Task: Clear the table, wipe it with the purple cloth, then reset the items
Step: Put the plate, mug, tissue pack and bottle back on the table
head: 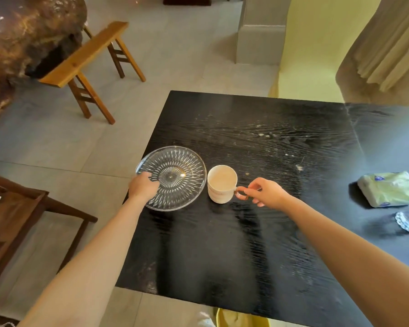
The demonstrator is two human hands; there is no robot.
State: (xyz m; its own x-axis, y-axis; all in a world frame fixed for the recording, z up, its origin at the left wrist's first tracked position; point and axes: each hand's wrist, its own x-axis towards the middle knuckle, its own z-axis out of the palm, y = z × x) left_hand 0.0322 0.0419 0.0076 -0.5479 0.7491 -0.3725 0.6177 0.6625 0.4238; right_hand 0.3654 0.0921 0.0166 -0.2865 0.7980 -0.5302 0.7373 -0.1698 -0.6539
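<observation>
A round cut-glass plate (pixel 175 175) lies near the left edge of the black wooden table (pixel 257 232). My left hand (pixel 143 186) grips the plate's near-left rim, thumb on top. Right beside the plate stands a white cup (pixel 222 184) with a brownish handle that points right. My right hand (pixel 266 192) pinches that handle between thumb and fingers. The cup rests on the table. No purple cloth is in view.
A green tissue pack (pixel 390 188) and a small crumpled silver wrapper (pixel 405 221) lie at the table's right side. Crumbs dot the far half of the table. A wooden bench (pixel 85 55) stands on the floor at far left, a dark wooden chair (pixel 17 215) at near left.
</observation>
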